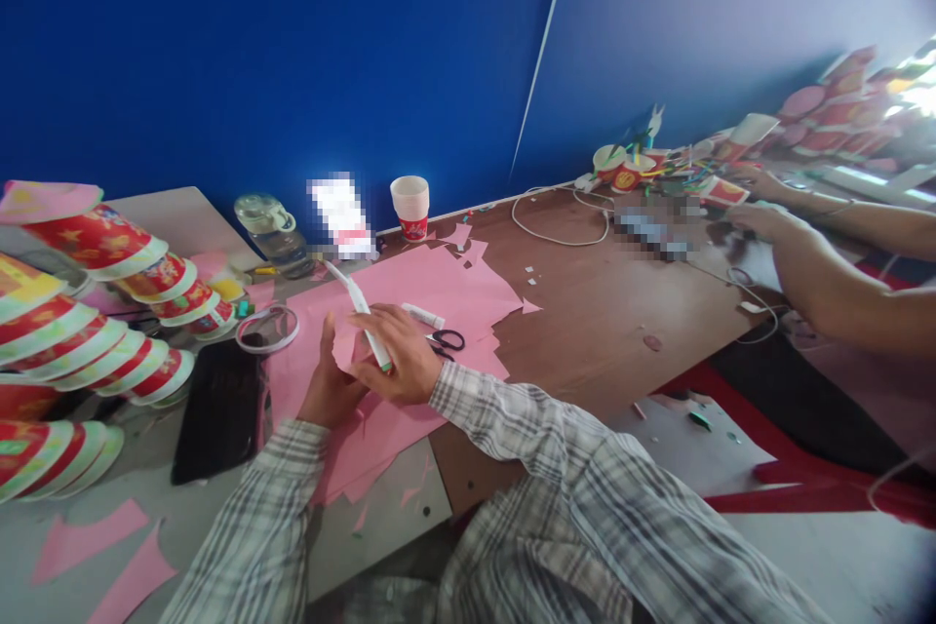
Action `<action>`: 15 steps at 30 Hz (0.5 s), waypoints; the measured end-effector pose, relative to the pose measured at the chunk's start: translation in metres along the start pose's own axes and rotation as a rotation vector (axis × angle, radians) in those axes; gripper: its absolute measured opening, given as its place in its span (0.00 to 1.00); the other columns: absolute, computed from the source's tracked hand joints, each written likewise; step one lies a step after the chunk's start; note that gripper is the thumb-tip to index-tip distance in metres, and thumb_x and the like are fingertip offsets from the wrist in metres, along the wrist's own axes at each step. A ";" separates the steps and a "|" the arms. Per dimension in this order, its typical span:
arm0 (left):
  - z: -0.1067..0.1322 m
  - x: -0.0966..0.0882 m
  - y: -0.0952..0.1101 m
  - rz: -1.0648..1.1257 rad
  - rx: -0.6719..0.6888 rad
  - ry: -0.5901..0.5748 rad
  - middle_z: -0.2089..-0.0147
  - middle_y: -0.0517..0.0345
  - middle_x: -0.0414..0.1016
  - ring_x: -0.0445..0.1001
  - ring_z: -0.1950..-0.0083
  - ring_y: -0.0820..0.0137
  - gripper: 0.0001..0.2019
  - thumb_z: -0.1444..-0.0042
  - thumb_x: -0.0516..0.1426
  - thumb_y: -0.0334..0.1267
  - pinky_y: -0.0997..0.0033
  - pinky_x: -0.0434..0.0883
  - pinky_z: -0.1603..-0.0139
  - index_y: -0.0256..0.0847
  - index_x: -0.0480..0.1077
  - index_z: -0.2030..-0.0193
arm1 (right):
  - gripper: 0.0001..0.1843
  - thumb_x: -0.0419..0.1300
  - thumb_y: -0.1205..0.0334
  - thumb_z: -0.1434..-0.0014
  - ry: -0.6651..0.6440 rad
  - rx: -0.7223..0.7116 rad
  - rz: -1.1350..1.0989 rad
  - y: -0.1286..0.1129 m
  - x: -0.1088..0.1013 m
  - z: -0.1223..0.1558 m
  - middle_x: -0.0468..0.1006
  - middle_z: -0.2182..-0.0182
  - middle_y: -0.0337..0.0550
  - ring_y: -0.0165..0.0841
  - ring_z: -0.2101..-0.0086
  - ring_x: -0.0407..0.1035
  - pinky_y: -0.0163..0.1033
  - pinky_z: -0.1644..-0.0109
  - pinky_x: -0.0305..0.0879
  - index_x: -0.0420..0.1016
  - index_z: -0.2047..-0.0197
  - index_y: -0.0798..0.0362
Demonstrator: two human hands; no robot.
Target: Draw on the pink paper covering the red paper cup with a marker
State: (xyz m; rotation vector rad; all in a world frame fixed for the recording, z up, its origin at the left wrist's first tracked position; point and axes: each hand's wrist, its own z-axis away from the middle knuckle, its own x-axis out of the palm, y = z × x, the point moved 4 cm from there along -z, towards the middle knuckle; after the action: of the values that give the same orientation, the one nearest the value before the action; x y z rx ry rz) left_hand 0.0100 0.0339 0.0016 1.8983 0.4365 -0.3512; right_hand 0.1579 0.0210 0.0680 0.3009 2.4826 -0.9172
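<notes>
My right hand (pixel 401 351) is closed around a slim white pen-like tool (pixel 364 312). It has a thin tip at the upper left and a green lower end; its exact kind is unclear. Close beside it, my left hand (pixel 332 393) grips a small piece of pink paper (pixel 343 343), partly hidden by the fingers. Both hands are over a large pink paper sheet (pixel 468 288) with ragged cut edges. Black-handled scissors (pixel 448 341) lie on the sheet just past my right hand, beside a white tube (pixel 423 316).
Stacked red paper cups (pixel 88 341) and a black phone (pixel 217 409) are at left. A tape roll (pixel 267 329), water bottle (pixel 274 234) and paper cup (pixel 410 208) stand farther back. At right, another person's hands (pixel 764 219) work near craft supplies and a white cable (pixel 560 239).
</notes>
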 end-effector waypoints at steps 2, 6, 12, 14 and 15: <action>0.000 0.000 0.000 0.041 -0.033 0.010 0.43 0.37 0.56 0.60 0.45 0.53 0.53 0.69 0.62 0.45 0.50 0.60 0.50 0.37 0.37 0.37 | 0.28 0.58 0.59 0.45 0.034 0.081 -0.038 0.006 -0.001 0.002 0.71 0.48 0.49 0.42 0.46 0.64 0.50 0.38 0.61 0.56 0.43 0.54; -0.002 -0.003 0.002 0.054 -0.037 0.071 0.42 0.37 0.55 0.59 0.44 0.55 0.51 0.66 0.60 0.49 0.51 0.59 0.49 0.36 0.39 0.37 | 0.31 0.61 0.62 0.49 0.032 0.226 -0.145 0.016 0.001 0.006 0.69 0.46 0.50 0.41 0.45 0.65 0.49 0.38 0.62 0.56 0.43 0.54; -0.002 -0.009 0.002 -0.094 -0.058 0.145 0.43 0.38 0.57 0.60 0.44 0.53 0.51 0.67 0.61 0.49 0.49 0.58 0.49 0.38 0.40 0.37 | 0.29 0.58 0.67 0.51 0.074 0.409 -0.398 0.024 0.009 0.009 0.71 0.51 0.48 0.37 0.51 0.68 0.48 0.42 0.65 0.57 0.45 0.53; -0.001 -0.009 0.002 -0.112 -0.024 0.164 0.43 0.37 0.57 0.60 0.45 0.53 0.52 0.67 0.61 0.49 0.50 0.59 0.50 0.37 0.40 0.37 | 0.27 0.57 0.66 0.51 0.113 0.511 -0.530 0.027 0.012 0.010 0.72 0.57 0.46 0.34 0.57 0.69 0.45 0.48 0.68 0.58 0.46 0.53; -0.001 -0.008 0.003 -0.120 -0.006 0.171 0.44 0.37 0.58 0.61 0.45 0.53 0.52 0.68 0.61 0.48 0.51 0.60 0.50 0.36 0.40 0.37 | 0.26 0.56 0.66 0.51 0.133 0.560 -0.590 0.028 0.014 0.011 0.72 0.60 0.44 0.32 0.60 0.69 0.42 0.51 0.69 0.59 0.47 0.53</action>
State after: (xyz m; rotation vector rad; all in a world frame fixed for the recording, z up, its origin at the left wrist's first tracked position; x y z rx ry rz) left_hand 0.0037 0.0329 0.0078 1.9082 0.6667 -0.2664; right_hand 0.1598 0.0355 0.0384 -0.2250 2.4171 -1.8897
